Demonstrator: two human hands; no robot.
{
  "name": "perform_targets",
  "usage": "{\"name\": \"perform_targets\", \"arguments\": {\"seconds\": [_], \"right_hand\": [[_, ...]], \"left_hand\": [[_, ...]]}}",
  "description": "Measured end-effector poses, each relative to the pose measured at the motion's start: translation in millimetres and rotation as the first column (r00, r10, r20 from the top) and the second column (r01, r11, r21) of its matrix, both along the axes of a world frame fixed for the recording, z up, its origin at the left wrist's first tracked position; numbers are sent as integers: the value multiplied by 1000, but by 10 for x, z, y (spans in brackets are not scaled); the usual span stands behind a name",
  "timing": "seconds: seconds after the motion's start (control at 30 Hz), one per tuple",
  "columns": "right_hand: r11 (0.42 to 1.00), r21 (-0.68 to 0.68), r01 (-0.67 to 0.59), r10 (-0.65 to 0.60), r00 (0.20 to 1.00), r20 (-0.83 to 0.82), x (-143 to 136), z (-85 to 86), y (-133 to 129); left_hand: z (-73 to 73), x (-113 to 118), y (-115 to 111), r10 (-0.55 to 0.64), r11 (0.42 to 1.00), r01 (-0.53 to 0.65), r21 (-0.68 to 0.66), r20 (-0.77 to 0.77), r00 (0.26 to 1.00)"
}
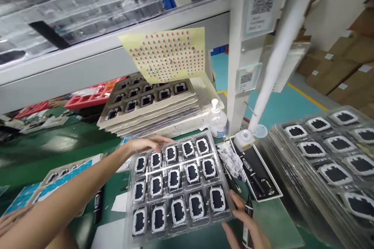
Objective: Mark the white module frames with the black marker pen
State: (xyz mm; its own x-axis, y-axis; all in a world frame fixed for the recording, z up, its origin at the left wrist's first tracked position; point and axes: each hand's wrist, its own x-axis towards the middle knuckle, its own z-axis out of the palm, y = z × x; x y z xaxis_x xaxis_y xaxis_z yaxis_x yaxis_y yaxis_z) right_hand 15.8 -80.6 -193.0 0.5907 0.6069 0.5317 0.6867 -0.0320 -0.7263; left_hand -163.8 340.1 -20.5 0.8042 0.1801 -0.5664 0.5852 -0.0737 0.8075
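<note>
A clear plastic tray point(172, 214) with rows of white-framed dark rectangular parts is held slightly tilted above the green table. My left hand point(150, 144) grips its far edge near the left, thumb over the rim. At the near right corner my right hand point(245, 220) has its fingers around the tray's edge, apart from each other. A black-and-white marker pen point(248, 206) shows beside and partly behind the right hand's fingers.
Stacked filled trays point(324, 151) stand at right, beige trays point(146, 105) behind. A pump bottle point(217, 118), a shallow box point(260, 179) with a marker, and crumpled tissue point(232, 159) lie nearby. Another person's hand point(14, 220) is at left. A shelf rail point(96, 60) crosses above.
</note>
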Motion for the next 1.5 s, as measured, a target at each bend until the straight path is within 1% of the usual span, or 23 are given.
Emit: {"name": "perform_targets", "arguments": {"seconds": [0.17, 0.3, 0.4, 0.5, 0.6, 0.67, 0.7, 0.73, 0.77, 0.8, 0.83, 0.87, 0.9, 0.93, 0.97, 1.0, 1.03, 1.1, 1.17, 1.23, 1.3, 1.37, 1.5], "right_hand": [[987, -161, -21, 30, 998, 49, 15, 290, -143], [981, -187, -42, 66, 990, 125, 44, 528, -134], [989, -143, -30, 59, 977, 205, 79, 610, -87], [991, -133, -33, 64, 970, 234, 124, 603, -42], [991, -126, -41, 70, 970, 231, 130, 609, -20], [991, -135, -27, 53, 980, 193, 108, 670, -22], [987, -157, -28, 56, 983, 176, 97, 720, -27], [983, -184, -24, 55, 984, 167, 92, 778, -32], [977, -212, -32, 71, 981, 179, 97, 839, -37], [972, -233, -41, 89, 975, 202, 113, 897, -39], [967, -249, -54, 113, 967, 228, 142, 948, -38], [962, -266, -66, 135, 958, 251, 180, 988, -32], [958, -278, -71, 148, 952, 269, 225, 1016, -23], [955, -286, -81, 165, 945, 284, 271, 1030, -10], [951, -294, -99, 188, 938, 293, 314, 1035, 5], [947, -298, -119, 210, 932, 296, 351, 1032, 20], [945, -298, -137, 229, 927, 298, 379, 1025, 34], [943, -298, -152, 243, 922, 300, 403, 1010, 62], [946, -292, -139, 229, 925, 302, 389, 1000, 92], [957, -265, -116, 195, 936, 294, 355, 991, 134], [967, -229, -112, 173, 947, 269, 329, 971, 187], [970, -214, -117, 171, 952, 254, 330, 931, 241], [970, -197, -145, 199, 934, 296, 419, 800, 304]], "left_hand": [[164, 8, -101, -33, 993, 36, 108, -26, 999], [237, 36, -174, -63, 975, 69, 211, -35, 997], [361, 35, -254, -40, 946, 43, 320, -16, 999], [594, 8, -437, 6, 895, 1, 445, -14, 1000], [823, -61, -803, 40, 728, -4, 685, -37, 998], [867, -150, -1165, 123, 593, -163, 789, 111, 986], [833, -206, -1380, 194, 496, -302, 814, 235, 952], [757, -266, -1615, 268, 377, -460, 804, 381, 885], [638, -328, -1864, 339, 244, -617, 748, 530, 777], [479, -386, -2124, 395, 97, -755, 649, 671, 627], [290, -439, -2388, 419, -68, -845, 531, 784, 459], [81, -485, -2646, 429, -231, -874, 428, 851, 303], [-133, -521, -2892, 459, -314, -858, 407, 856, 239], [-339, -548, -3116, 516, -335, -823, 459, 820, 247], [-524, -565, -3312, 616, -318, -780, 539, 743, 262], [-680, -574, -3473, 715, -276, -754, 596, 651, 253], [-802, -574, -3598, 784, -245, -756, 606, 583, 214], [-950, -559, -3738, 839, -195, -803, 564, 520, 162], [-1011, -534, -3751, 839, -161, -831, 533, 517, 169], [-1038, -511, -3678, 814, -140, -822, 551, 537, 221], [-1063, -497, -3558, 788, -140, -805, 577, 557, 262], [-1091, -494, -3425, 775, -145, -793, 591, 567, 281], [-1119, -537, -3219, 754, -135, -782, 608, 575, 317]]}}
